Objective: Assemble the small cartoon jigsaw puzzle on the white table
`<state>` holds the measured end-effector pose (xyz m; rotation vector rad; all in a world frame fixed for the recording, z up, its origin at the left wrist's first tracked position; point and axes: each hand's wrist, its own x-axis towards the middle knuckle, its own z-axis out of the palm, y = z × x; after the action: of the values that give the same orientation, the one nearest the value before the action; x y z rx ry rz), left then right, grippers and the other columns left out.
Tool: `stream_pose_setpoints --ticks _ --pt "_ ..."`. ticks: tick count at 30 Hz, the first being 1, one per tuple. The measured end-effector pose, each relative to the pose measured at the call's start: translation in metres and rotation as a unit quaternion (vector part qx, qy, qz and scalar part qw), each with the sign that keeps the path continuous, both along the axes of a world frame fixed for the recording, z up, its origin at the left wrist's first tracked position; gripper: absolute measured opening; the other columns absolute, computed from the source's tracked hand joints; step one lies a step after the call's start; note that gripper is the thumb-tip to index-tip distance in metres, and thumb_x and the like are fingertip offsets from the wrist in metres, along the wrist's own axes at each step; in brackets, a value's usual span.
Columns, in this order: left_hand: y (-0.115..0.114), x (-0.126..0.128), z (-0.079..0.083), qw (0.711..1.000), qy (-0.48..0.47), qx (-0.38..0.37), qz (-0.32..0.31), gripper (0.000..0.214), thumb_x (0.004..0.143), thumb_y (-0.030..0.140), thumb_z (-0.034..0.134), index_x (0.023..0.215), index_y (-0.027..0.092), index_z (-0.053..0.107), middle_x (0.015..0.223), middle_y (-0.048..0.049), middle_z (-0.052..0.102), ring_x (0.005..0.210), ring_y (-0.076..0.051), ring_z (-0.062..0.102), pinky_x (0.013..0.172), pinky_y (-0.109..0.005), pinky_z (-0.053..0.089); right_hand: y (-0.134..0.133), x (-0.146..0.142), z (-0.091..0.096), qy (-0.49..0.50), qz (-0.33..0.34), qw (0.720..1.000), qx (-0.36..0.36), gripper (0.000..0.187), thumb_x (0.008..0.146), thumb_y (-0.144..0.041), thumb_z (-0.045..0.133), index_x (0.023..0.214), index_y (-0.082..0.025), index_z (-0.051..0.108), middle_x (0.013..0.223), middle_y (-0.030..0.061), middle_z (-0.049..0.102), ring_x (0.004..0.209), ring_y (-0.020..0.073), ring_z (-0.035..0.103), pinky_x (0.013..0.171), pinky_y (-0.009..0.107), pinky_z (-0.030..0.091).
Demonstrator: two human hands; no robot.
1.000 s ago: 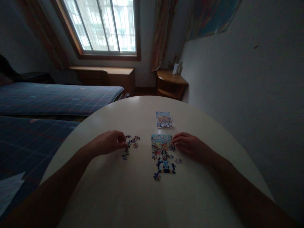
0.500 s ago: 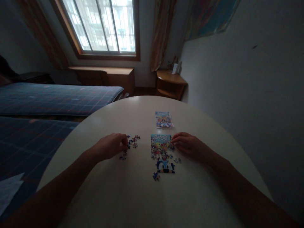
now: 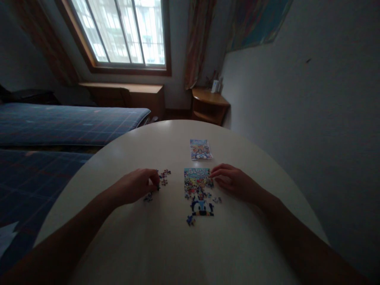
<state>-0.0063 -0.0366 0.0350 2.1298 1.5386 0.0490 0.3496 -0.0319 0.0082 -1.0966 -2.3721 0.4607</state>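
Observation:
A partly joined jigsaw puzzle (image 3: 198, 180) lies on the round white table (image 3: 178, 249), with a blue dog face (image 3: 203, 208) in its lower section. My left hand (image 3: 138, 185) is left of it, thumb and fingers closed at a small dark puzzle piece (image 3: 158, 188). Around those fingers lie loose puzzle pieces (image 3: 164, 174) and a small cluster (image 3: 148, 197) under the wrist side. At the puzzle's right edge rests my right hand (image 3: 230, 178), fingers extended and slightly apart, fingertips touching or close to the edge. Single pieces sit right of the dog face (image 3: 217, 200) and at its lower left (image 3: 190, 220).
A printed picture sheet (image 3: 201, 149) matching the puzzle lies beyond it. Past the table are a plaid-covered bed (image 3: 71, 124) on the left, a wooden corner shelf (image 3: 210, 97) and a window (image 3: 118, 33). The wall (image 3: 297, 118) runs along the right.
The whole view has shifted slightly. My left hand has drawn down a little among the loose pieces, and a dark piece now shows at its fingertips. My right hand stays at the puzzle's edge.

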Motion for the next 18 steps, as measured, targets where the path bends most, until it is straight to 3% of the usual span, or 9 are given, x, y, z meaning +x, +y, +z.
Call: stream_pose_setpoints --ticks 5,9,14,18 --pt "-0.004 0.02 -0.005 0.986 -0.165 0.027 -0.024 0.016 0.084 0.031 0.059 0.088 0.019 0.068 0.085 -0.0027 0.071 0.075 -0.016 0.063 0.07 -0.026 0.046 -0.008 -0.011 0.005 0.007 -0.01 1.0 0.004 0.018 0.088 -0.016 0.059 0.1 -0.024 0.071 0.107 0.0067 0.071 0.099 0.0188 0.067 0.09 0.036 0.053" --pt "-0.014 0.05 -0.015 0.966 -0.255 0.037 -0.006 0.012 0.081 0.028 0.063 0.083 0.019 0.071 0.083 -0.0026 0.073 0.075 -0.016 0.064 0.073 -0.027 0.049 -0.026 -0.032 0.009 0.003 -0.008 1.0 0.011 0.016 0.091 -0.02 0.061 0.103 -0.024 0.07 0.099 0.0055 0.074 0.093 0.0186 0.068 0.088 0.036 0.05" --pt "-0.029 0.074 -0.027 0.925 -0.363 -0.096 0.066 0.016 0.078 0.031 0.068 0.086 0.016 0.069 0.077 -0.0025 0.073 0.067 -0.015 0.067 0.058 -0.023 0.05 -0.044 -0.057 0.009 0.017 0.041 0.999 0.016 0.032 0.085 -0.026 0.072 0.115 -0.023 0.064 0.105 0.004 0.074 0.098 0.0198 0.068 0.092 0.038 0.045" --pt "-0.034 0.08 -0.03 0.898 -0.414 -0.129 0.076 0.018 0.075 0.029 0.071 0.087 0.016 0.068 0.082 -0.0037 0.075 0.072 -0.016 0.071 0.057 -0.022 0.052 -0.045 -0.064 0.006 0.041 0.052 0.997 0.036 0.036 0.081 -0.026 0.076 0.115 -0.023 0.063 0.099 0.0025 0.075 0.094 0.0195 0.069 0.088 0.036 0.045"
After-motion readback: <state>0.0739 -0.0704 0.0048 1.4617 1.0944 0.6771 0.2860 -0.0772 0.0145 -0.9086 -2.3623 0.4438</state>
